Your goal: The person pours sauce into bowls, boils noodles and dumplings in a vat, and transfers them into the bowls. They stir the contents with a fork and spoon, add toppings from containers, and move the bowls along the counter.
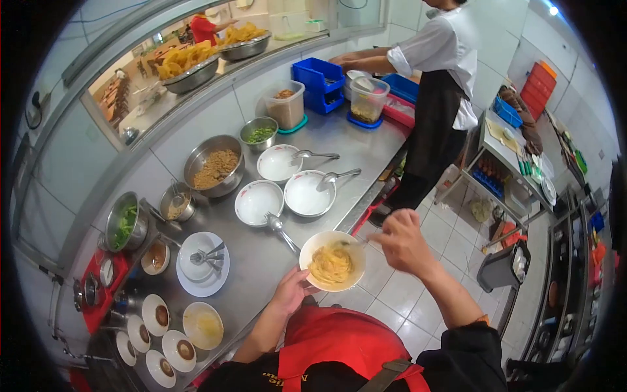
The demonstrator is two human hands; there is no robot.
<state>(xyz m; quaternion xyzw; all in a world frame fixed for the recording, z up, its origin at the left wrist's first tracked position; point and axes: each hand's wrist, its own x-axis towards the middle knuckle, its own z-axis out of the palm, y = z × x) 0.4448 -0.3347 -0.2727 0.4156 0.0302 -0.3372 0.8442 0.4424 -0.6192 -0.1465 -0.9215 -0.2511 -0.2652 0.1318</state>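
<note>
My left hand (290,291) grips the edge of a white bowl (357,261) of yellow noodles (330,264), held above the floor just past the counter's edge. My right hand (403,243) is closed round the handle of a utensil, whose blurred metal end reaches into the noodles. On the counter left of the bowl lie a fork and spoon (277,225), beside three white bowls (259,202); two of these hold spoons.
Along the wall on the steel counter (251,258) stand metal bowls of brown topping (219,168) and greens (124,225). Small sauce bowls (177,351) sit at the lower left. A co-worker (434,72) stands at the counter's far end, near blue bins (320,81).
</note>
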